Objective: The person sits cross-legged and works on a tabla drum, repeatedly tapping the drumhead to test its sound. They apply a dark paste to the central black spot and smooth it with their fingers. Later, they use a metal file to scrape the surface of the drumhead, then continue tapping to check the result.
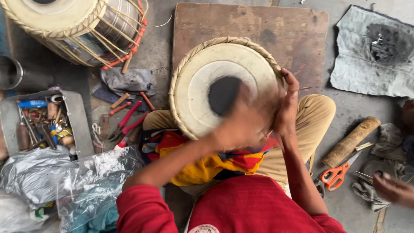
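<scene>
A round drum with a pale skin, a black centre patch and a braided rim rests tilted on my lap over a colourful cloth. My left hand is blurred with motion over the lower right of the drum head; whether it holds anything cannot be told. My right hand grips the drum's right rim, fingers curled over the braid.
A wooden board lies under the drum. A second drum stands top left. A metal box of tools, red pliers, orange scissors, a wooden stick, grey cloth. Another person's hand at right.
</scene>
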